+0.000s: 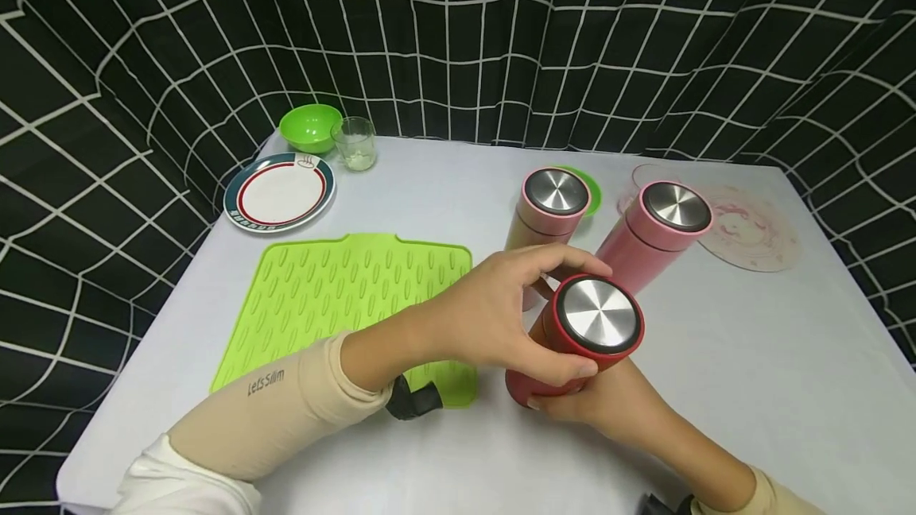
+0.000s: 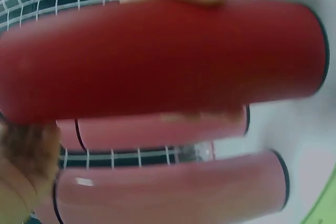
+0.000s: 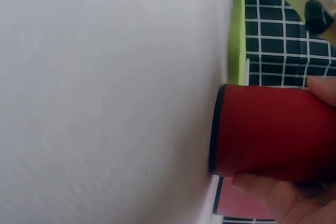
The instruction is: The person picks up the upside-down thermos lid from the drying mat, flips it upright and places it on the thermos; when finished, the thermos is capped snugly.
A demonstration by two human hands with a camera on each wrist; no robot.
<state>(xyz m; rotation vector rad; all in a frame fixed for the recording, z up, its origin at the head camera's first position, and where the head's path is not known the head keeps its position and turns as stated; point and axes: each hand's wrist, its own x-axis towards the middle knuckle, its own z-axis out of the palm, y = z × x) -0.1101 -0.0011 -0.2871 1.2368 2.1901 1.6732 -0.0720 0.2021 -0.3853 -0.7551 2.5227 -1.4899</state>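
A red thermos (image 1: 599, 315) with a brushed steel lid stands slightly tilted in the head view, between both hands. My left hand (image 1: 494, 312) grips it near the top, thumb on the near side and fingers round the far side. Lower down, my right hand (image 1: 622, 404) holds the body, with its thumb showing in front. The red body (image 2: 168, 61) fills much of the left wrist view. In the right wrist view its dark base (image 3: 216, 129) is at or very close to the white tabletop; contact is unclear. Some fingers are hidden behind the thermos.
Two pink thermoses, one paler (image 1: 547, 209) and one deeper pink (image 1: 654, 233), stand just behind. A green item (image 1: 590, 189) and a clear round plate (image 1: 751, 229) lie beyond. Leftward are a green mat (image 1: 351, 284), rimmed plate (image 1: 279, 191), green bowl (image 1: 310, 129) and glass (image 1: 355, 145).
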